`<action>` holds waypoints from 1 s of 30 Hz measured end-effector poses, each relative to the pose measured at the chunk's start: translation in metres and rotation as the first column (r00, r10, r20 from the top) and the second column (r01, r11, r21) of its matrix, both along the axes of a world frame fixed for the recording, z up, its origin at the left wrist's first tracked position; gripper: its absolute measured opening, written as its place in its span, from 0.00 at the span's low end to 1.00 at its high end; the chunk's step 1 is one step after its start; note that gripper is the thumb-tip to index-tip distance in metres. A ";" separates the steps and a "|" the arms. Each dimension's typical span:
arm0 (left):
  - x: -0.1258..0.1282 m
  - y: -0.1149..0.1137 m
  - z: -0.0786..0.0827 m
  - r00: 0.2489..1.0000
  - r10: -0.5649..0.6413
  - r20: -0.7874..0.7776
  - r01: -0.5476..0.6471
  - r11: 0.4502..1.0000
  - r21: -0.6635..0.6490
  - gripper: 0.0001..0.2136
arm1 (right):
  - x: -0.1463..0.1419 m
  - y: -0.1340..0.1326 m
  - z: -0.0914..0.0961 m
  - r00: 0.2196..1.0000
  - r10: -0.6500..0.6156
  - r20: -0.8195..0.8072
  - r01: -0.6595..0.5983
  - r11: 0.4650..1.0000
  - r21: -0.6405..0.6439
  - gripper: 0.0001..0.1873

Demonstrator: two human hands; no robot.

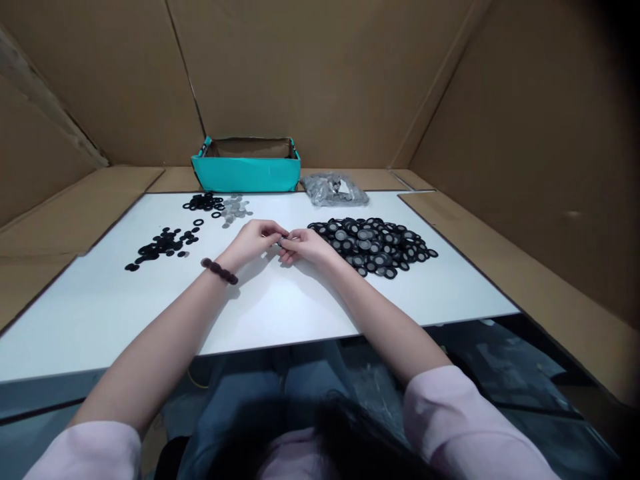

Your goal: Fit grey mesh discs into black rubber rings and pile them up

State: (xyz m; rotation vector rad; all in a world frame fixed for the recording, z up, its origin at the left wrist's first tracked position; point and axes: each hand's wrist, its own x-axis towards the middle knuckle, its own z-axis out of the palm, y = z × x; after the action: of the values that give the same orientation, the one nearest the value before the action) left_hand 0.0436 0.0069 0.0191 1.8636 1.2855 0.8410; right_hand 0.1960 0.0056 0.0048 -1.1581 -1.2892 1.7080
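Observation:
Over the middle of the white table, my left hand (255, 239) and my right hand (306, 245) meet, fingertips pinched around one small dark piece (281, 242). Fingers cover most of it, so its exact shape is hidden. Just right of my right hand spreads a large pile of black rings with grey centres (375, 243). Left of my left hand lie loose black discs (165, 245). Behind that hand are a heap of black rings (203, 202) and a scatter of translucent grey discs (236, 209).
A turquoise open box (246, 175) stands at the table's back edge. Beside it lies a clear plastic bag (334, 190) filled with grey pieces. Cardboard walls (320, 80) enclose the white table (260, 313) at the back and both sides.

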 end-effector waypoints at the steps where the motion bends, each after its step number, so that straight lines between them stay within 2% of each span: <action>1: 0.001 -0.001 0.002 1.000 0.004 0.021 -0.004 1.000 -0.018 0.10 | -0.001 0.000 -0.001 1.000 0.001 0.014 -0.002 1.000 0.029 0.10; 4: 0.002 -0.002 0.002 0.994 0.021 0.104 -0.009 0.994 -0.111 0.10 | -0.003 0.000 -0.004 0.999 -0.005 0.039 0.001 0.993 0.118 0.10; 6: 0.001 0.000 0.000 0.995 0.035 0.090 -0.022 0.989 -0.144 0.08 | -0.003 0.000 -0.006 0.998 -0.021 0.064 0.010 0.986 0.165 0.10; 9: 0.000 0.003 -0.004 0.999 0.052 0.014 -0.050 0.991 -0.127 0.07 | -0.003 -0.001 -0.006 0.995 -0.041 0.088 0.023 0.980 0.199 0.10; 14: 0.004 0.000 -0.003 0.999 0.039 0.013 -0.037 0.991 -0.128 0.09 | 0.000 0.001 -0.001 0.988 -0.108 0.107 0.080 0.968 0.237 0.10; 16: 0.008 -0.003 -0.003 0.996 0.085 -0.039 -0.088 0.994 -0.063 0.08 | 0.002 0.001 0.002 0.984 -0.125 0.123 0.091 0.964 0.251 0.10; 19: 0.014 -0.007 -0.005 0.973 0.196 -0.118 -0.178 0.973 0.148 0.07 | 0.004 0.000 0.005 0.982 -0.108 0.152 0.071 0.970 0.231 0.11; 21: 0.016 -0.007 -0.006 0.969 0.215 -0.120 -0.190 0.963 0.191 0.06 | 0.005 -0.001 0.007 0.984 -0.093 0.153 0.060 0.976 0.210 0.12; 24: 0.015 -0.006 -0.006 0.988 0.151 -0.035 -0.151 0.988 0.016 0.07 | 0.006 -0.002 0.011 0.988 -0.093 0.127 0.067 0.979 0.193 0.12; 26: 0.014 -0.005 -0.006 0.989 0.133 0.061 -0.126 0.987 -0.103 0.08 | 0.006 -0.002 0.013 0.989 -0.097 0.109 0.077 0.981 0.181 0.12; 30: 0.015 -0.005 -0.008 0.953 0.205 0.225 -0.155 0.963 -0.222 0.07 | 0.003 0.000 0.008 0.992 -0.119 0.046 0.114 0.987 0.112 0.14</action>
State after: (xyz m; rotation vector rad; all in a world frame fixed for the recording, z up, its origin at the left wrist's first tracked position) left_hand 0.0587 0.0022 0.0107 1.4487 1.3428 0.9659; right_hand 0.1985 0.0058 0.0133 -1.1971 -1.3034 1.5131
